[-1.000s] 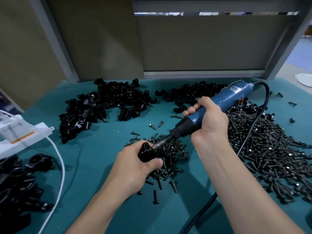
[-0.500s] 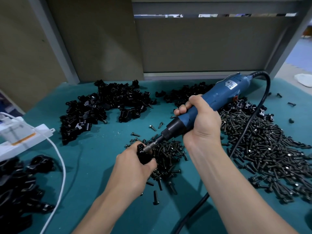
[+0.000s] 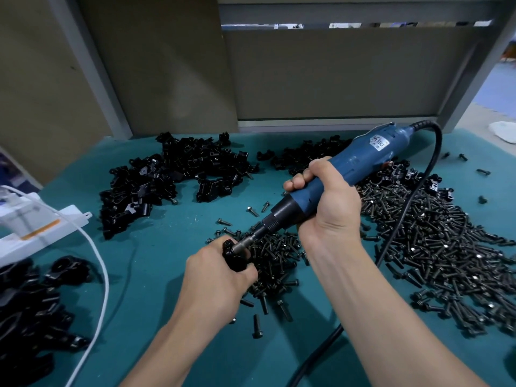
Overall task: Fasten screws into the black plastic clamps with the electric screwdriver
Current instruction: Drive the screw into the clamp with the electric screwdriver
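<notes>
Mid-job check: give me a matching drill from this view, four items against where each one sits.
Items
1. electric screwdriver
2. black plastic clamp at the bit
3. white cable
4. largest screw pile

Places
A. spread over the right side of the teal table
B. held in the left hand
C. gripped in the right hand
D. runs down the table's left side

Pairs: 1-C, 2-B, 3-D, 4-A
</notes>
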Available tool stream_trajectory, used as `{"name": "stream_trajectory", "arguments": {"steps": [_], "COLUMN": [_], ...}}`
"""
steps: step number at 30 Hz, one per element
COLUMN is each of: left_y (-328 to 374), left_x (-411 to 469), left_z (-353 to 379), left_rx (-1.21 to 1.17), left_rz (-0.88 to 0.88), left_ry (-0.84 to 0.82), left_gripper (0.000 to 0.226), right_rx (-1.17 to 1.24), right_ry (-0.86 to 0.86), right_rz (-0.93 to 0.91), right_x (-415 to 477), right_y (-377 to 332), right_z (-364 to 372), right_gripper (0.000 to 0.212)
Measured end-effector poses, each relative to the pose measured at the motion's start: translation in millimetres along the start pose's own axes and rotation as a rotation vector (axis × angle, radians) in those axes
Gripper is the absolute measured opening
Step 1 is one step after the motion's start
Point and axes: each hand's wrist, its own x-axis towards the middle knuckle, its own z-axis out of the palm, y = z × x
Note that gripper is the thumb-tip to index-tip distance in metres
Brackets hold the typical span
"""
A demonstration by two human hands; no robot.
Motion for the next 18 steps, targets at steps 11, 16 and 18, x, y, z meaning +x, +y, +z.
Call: {"name": "stream_trajectory", "arguments": {"steps": [11,16,18], "left_y": [-1,5,9], "left_x": [2,-3,-6], "left_z": [-3,-4,-6], "left_rx": [0.014,-0.078,-0.110], "left_rz": [-0.005,-0.020,-0.001], "left_ry": [0.037,0.080,0.106], "left_gripper": [0.026,0.044,0.060], "right_rx": [0.049,0.075,0.116], "right_ry": [0.044,0.028,0.037], "right_rz": [0.008,0.043,0.073], "right_x": [-3,-2,-1], "right_y": [5,1,-1], "right_z": [-1,2,2], "right_gripper": [0.025,0.022,0.021]}}
